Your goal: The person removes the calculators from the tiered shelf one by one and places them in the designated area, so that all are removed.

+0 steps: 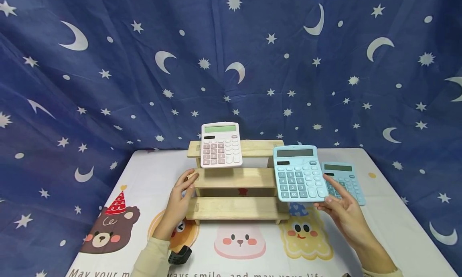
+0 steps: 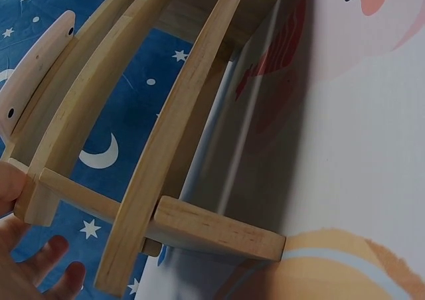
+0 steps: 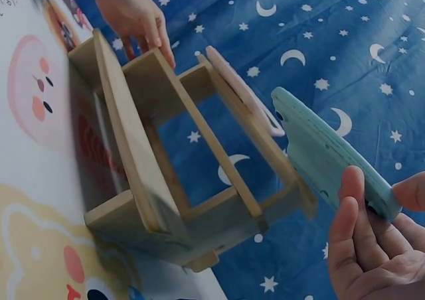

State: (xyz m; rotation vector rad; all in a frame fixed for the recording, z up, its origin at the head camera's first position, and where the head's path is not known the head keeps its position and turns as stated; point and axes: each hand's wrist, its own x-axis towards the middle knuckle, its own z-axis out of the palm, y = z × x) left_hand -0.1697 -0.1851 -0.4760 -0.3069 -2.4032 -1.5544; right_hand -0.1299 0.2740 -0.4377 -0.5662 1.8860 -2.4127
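My right hand [image 1: 346,215] pinches a blue calculator [image 1: 297,174] by its lower right corner, lifted beside the right end of a stepped wooden rack [image 1: 236,209]. In the right wrist view the thumb and fingers [image 3: 362,247] hold the edge of that blue calculator [image 3: 332,154]. My left hand [image 1: 179,203] touches the left end of the rack's middle tier; in the left wrist view its fingertips [image 2: 10,187] rest at the board's end. A white and pink calculator [image 1: 221,144] leans on the top tier, toward the left.
A second blue calculator [image 1: 341,176] stands behind my right hand, partly hidden by it. The rack stands on a table with a white cartoon-print cloth [image 1: 122,213]. Behind hangs a dark blue curtain [image 1: 202,40] with moons and stars.
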